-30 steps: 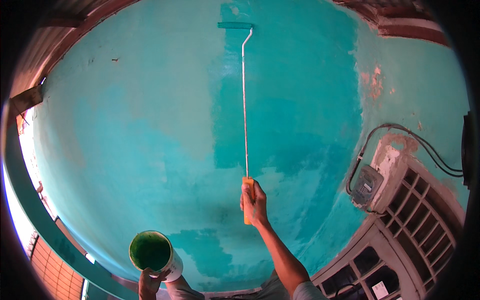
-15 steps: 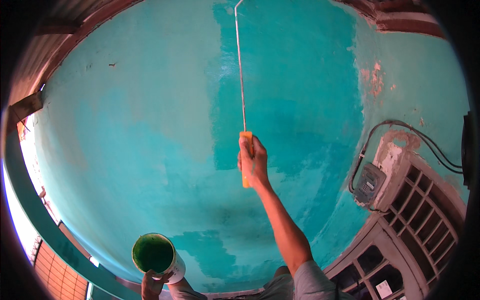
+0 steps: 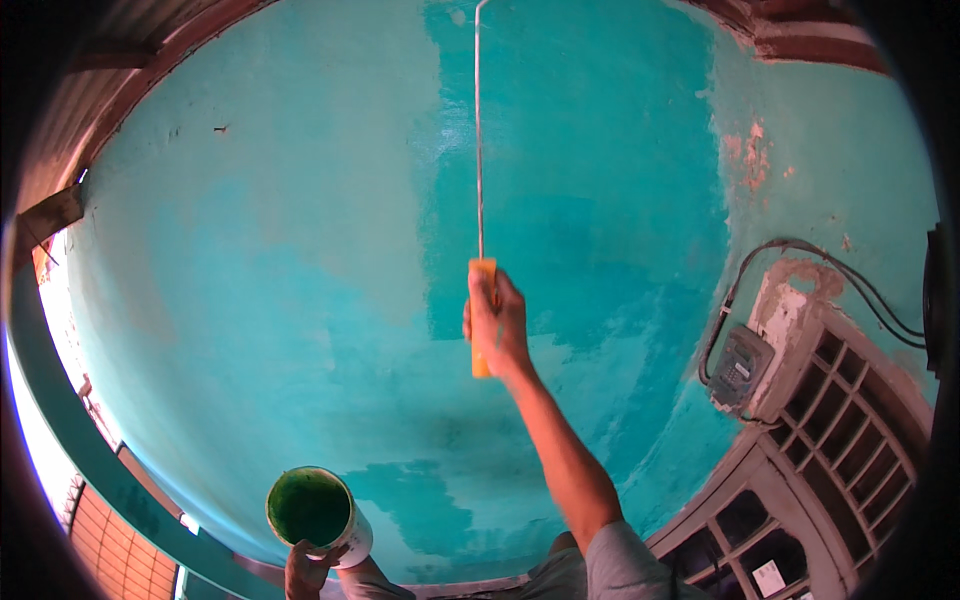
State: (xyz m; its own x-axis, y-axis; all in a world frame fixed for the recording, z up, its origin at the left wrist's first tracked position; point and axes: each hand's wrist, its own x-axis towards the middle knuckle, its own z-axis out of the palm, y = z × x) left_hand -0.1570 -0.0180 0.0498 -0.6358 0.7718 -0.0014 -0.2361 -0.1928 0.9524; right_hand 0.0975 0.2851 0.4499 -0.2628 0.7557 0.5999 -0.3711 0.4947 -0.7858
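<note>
We log the right hand (image 3: 500, 335) raised before the wall (image 3: 250, 200), fingers wrapped firmly around an orange handle (image 3: 483, 365) whose top and bottom ends show above and below the grip. From there a thin, pale rod (image 3: 479, 140) runs almost straight up from these fingers and bends at the upper edge of our view; what lies beyond the bend, we cannot see. Down and to the left of them, the left hand (image 3: 306, 574) has its fingers on the lower side of a white bucket (image 3: 352, 540), grasping it with the mouth tilted toward us; we see dark green paint (image 3: 305, 508) inside. Behind and above the right fingers we note a deeper teal area (image 3: 590, 150) with a ragged left edge, paler turquoise to the left of it. A smaller dark patch (image 3: 420, 505) sits low on the wall, between the two hands. Well to the right of the right fingers: a grey box (image 3: 742, 368), a black cable (image 3: 781, 244) looping above it, and a panelled frame (image 3: 770, 450) just below
</note>
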